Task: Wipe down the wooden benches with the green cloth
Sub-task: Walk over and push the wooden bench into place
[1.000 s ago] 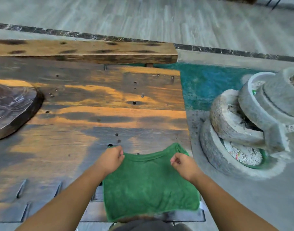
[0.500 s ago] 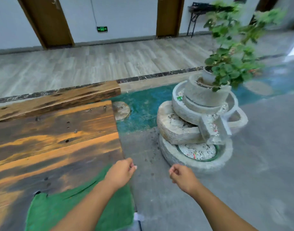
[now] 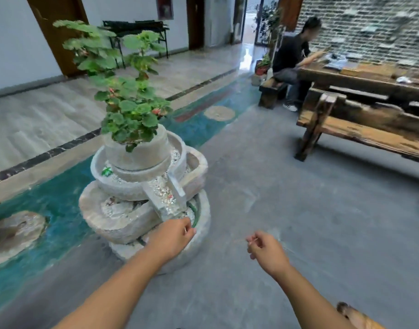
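Here, both arms reach forward over the smooth grey concrete floor (image 3: 298, 210). The left hand (image 3: 172, 237), fingers curled into a loose fist, hovers before the tiered grey stone planter (image 3: 123, 217), and the right hand (image 3: 266, 251) is curled likewise, apparently holding nothing, though blur obscures the fingertips. The long weathered wooden bench (image 3: 369, 134) stands well apart, far right.

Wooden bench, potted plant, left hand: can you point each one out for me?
wooden bench (image 3: 369, 136), head view, on the seat plank's top.
potted plant (image 3: 132, 108), head view, on its leaves.
left hand (image 3: 172, 238), head view, on the back of the hand.
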Tool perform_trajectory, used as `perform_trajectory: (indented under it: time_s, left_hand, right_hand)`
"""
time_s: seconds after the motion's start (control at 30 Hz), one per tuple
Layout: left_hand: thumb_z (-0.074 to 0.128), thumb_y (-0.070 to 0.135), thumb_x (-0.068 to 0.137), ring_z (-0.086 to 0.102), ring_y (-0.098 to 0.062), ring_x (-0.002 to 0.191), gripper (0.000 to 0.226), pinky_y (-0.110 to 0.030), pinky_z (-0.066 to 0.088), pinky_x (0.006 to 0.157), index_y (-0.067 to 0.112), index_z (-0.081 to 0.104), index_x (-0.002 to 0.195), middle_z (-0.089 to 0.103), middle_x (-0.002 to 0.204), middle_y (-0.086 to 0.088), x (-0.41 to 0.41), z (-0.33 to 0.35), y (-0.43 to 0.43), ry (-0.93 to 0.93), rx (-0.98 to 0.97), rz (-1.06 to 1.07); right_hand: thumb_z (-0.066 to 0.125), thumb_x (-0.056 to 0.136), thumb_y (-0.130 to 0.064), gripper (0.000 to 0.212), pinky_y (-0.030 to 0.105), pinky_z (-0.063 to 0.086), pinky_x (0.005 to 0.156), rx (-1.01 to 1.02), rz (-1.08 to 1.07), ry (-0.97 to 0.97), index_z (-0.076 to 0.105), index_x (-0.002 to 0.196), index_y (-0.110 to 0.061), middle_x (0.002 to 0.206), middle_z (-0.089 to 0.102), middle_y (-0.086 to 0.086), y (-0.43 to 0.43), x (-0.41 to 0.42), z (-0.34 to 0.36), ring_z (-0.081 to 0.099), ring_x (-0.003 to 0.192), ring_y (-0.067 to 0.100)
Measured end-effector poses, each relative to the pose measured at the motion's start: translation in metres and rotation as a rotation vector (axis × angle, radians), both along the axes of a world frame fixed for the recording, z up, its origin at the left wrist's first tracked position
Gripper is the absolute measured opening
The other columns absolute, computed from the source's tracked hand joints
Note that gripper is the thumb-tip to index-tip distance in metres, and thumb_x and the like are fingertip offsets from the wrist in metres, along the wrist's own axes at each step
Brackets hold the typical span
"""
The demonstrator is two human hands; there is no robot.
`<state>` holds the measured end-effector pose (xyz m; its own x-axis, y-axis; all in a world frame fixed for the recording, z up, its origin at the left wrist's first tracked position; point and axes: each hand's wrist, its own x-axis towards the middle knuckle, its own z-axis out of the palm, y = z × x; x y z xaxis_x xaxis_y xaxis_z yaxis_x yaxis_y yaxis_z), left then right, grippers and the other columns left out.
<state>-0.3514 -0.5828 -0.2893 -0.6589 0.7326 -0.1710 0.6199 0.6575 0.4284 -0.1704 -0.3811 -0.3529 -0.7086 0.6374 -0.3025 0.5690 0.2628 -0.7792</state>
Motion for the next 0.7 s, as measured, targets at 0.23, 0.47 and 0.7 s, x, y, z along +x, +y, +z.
perform_trajectory:
  time_s: [0.23,0.47,0.7]
  left_hand:
    - [0.057,0.041,0.094,0.061,-0.024,0.082,0.023,-0.033,0.040,0.063,0.021,0.055,0.083,0.059,0.072,0.005,-0.045,-0.029,0.202,-0.079,0.000,-0.288]
    - [0.058,0.041,0.093,0.062,-0.019,0.077,0.019,-0.034,0.049,0.069,0.023,0.058,0.090,0.059,0.067,0.005,-0.077,-0.027,0.387,-0.166,-0.032,-0.575]
    - [0.059,0.037,0.091,0.065,-0.027,0.085,0.019,-0.039,0.052,0.078,0.020,0.060,0.099,0.070,0.079,-0.005,-0.008,-0.025,0.565,-0.117,-0.079,-0.937]
  right_hand:
    - [0.061,0.091,-0.019,0.004,0.037,0.051,0.076,0.161,-0.253,-0.069,0.065,0.093,-0.020,0.075,0.065,-0.002,0.141,0.006,0.011,0.064,0.078,0.024]
    - [0.060,0.091,-0.019,0.015,0.030,0.045,0.075,0.186,-0.567,-0.215,0.067,0.105,-0.015,0.086,0.067,-0.001,0.245,0.021,0.024,0.062,0.085,0.020]
    - [0.060,0.089,-0.023,0.007,0.027,0.038,0.068,0.131,-0.860,-0.219,0.060,0.095,-0.025,0.075,0.062,-0.009,0.326,0.077,0.017,0.059,0.078,0.015]
